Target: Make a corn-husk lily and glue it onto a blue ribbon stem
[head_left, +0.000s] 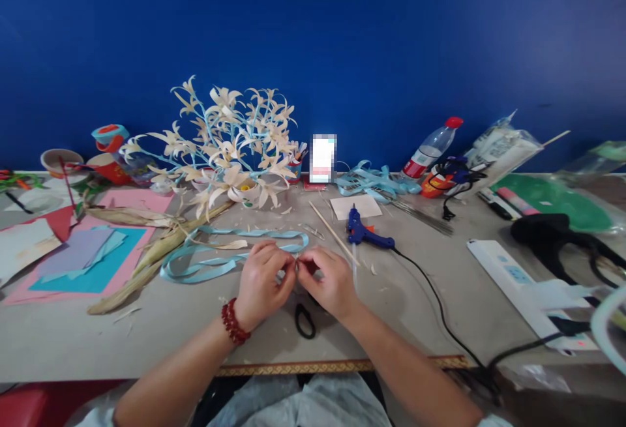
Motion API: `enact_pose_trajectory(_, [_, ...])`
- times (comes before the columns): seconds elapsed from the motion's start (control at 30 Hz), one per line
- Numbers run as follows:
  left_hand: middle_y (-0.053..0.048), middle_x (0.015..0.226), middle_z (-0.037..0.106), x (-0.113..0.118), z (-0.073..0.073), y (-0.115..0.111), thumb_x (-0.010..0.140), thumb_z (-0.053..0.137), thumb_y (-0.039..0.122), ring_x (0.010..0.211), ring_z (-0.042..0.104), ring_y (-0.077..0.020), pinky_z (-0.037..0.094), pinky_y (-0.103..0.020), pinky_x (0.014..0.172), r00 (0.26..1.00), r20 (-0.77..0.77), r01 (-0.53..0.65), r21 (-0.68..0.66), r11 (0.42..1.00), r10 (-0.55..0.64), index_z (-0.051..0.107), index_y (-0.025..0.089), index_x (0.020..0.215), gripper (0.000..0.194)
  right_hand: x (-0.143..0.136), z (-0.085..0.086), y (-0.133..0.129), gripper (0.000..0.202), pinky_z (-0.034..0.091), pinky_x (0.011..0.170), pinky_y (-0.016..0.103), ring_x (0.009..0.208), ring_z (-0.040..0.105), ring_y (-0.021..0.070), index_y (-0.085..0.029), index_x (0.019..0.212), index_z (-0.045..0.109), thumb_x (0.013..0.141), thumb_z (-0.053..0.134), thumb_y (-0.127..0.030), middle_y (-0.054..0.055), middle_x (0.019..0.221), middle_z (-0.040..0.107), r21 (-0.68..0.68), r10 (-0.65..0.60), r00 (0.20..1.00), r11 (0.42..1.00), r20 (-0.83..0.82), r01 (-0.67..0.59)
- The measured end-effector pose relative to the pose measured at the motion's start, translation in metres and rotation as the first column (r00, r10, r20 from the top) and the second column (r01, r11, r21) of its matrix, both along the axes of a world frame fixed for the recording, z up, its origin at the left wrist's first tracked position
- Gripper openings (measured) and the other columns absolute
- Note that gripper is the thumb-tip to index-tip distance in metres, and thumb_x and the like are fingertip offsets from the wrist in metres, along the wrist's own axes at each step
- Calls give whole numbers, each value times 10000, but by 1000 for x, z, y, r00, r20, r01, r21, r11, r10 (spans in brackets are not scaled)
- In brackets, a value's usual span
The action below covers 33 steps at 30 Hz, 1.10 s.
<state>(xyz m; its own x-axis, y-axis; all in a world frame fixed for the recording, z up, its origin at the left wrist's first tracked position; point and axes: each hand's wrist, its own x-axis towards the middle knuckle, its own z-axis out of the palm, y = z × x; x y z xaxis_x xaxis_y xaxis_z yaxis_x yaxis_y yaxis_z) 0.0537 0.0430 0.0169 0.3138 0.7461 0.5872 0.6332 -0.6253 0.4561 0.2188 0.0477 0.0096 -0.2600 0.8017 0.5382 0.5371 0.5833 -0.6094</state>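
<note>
Over the middle of the table my left hand (267, 280) and my right hand (328, 281) meet fingertip to fingertip, both closed in a pinch. Whatever lies between the tips is too small to make out. Just below them shows the black handle of scissors (305, 323); the rest is hidden under my hands. A looped light blue ribbon (183, 274) lies to the left of my left hand, beside dried corn husks (132, 283). Right of my right hand rests a blue glue gun (364, 233) with a clear glue stick, and a thin wooden stick (332, 231).
Pale handmade flowers (229, 153) on blue stems stand at the back left. Coloured paper (92, 270) spreads across the left side. A bottle (430, 147), more blue ribbon (366, 179) and a white power strip (508, 277) are on the right. The glue gun's cord (435, 296) crosses the right.
</note>
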Motion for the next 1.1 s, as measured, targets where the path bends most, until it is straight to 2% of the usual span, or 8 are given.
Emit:
enact_pose_trajectory(0.3, [8, 638, 593, -1, 0, -1, 825, 528, 120, 667, 572, -182, 471, -430, 915, 999, 29, -31, -8, 999, 31, 530, 221, 728, 140, 10, 5, 4, 106, 434, 595, 264, 590, 568, 149, -218, 741, 568, 816, 552, -145, -5, 654, 614, 135, -160, 987, 979, 15, 156])
enact_pose_trajectory(0.4, [5, 639, 598, -2, 1, 0, 832, 526, 132, 668, 578, -186, 473, -433, 911, 998, 45, -42, -10, 999, 42, 537, 223, 732, 135, 10, 8, 4, 57, 462, 623, 269, 622, 580, 155, -214, 825, 586, 829, 549, -171, 8, 704, 625, 81, -100, 995, 992, -20, 101])
enact_pose_trajectory(0.53, [8, 638, 606, -1, 0, 0, 829, 533, 133, 652, 576, -181, 477, -430, 906, 999, 35, -19, -1, 1000, 19, 544, 222, 735, 130, 1, 9, 1, 42, 470, 649, 282, 692, 605, 176, -214, 863, 597, 838, 568, -195, 25, 768, 657, 9, 8, 999, 1000, 53, -8])
enact_pose_trajectory(0.63, [13, 631, 603, -1, 0, -1, 826, 533, 128, 646, 573, -177, 479, -429, 905, 999, 45, -11, -8, 1000, 12, 541, 224, 725, 140, 2, 8, 3, 96, 448, 632, 280, 671, 599, 173, -220, 768, 581, 847, 556, -172, 12, 714, 650, 27, 2, 996, 1000, 85, -4])
enact_pose_trajectory(0.77, [10, 627, 587, -4, 1, -1, 826, 526, 121, 667, 583, -184, 482, -429, 904, 995, 97, -28, -54, 998, 33, 527, 226, 711, 156, 17, 9, 8, 118, 441, 630, 282, 645, 586, 168, -212, 756, 584, 830, 541, -132, 17, 700, 644, 80, -101, 994, 992, 35, 98])
enact_pose_trajectory(0.93, [5, 655, 617, -3, 1, 0, 832, 538, 126, 688, 600, -184, 487, -425, 906, 992, 122, -21, -87, 996, 31, 547, 224, 735, 138, 12, 11, 5, 98, 471, 649, 273, 672, 609, 163, -205, 912, 605, 819, 578, -184, 23, 787, 660, -29, 36, 999, 999, 15, -36])
enact_pose_trajectory(1.03, [9, 646, 611, 0, 0, -1, 833, 540, 120, 685, 600, -180, 490, -420, 905, 991, 132, -20, -69, 997, 29, 543, 222, 724, 150, 1, 8, 2, 24, 458, 624, 262, 666, 609, 160, -216, 835, 589, 835, 575, -197, 13, 765, 656, -41, 44, 998, 998, 36, -42])
enact_pose_trajectory(1.1, [9, 641, 608, 1, -1, -1, 832, 543, 123, 700, 605, -184, 492, -420, 906, 991, 133, -24, -57, 998, 31, 545, 223, 721, 150, -1, 6, 2, 66, 446, 604, 257, 649, 603, 157, -221, 788, 579, 847, 568, -195, 5, 731, 651, -42, 23, 999, 999, 41, -21])
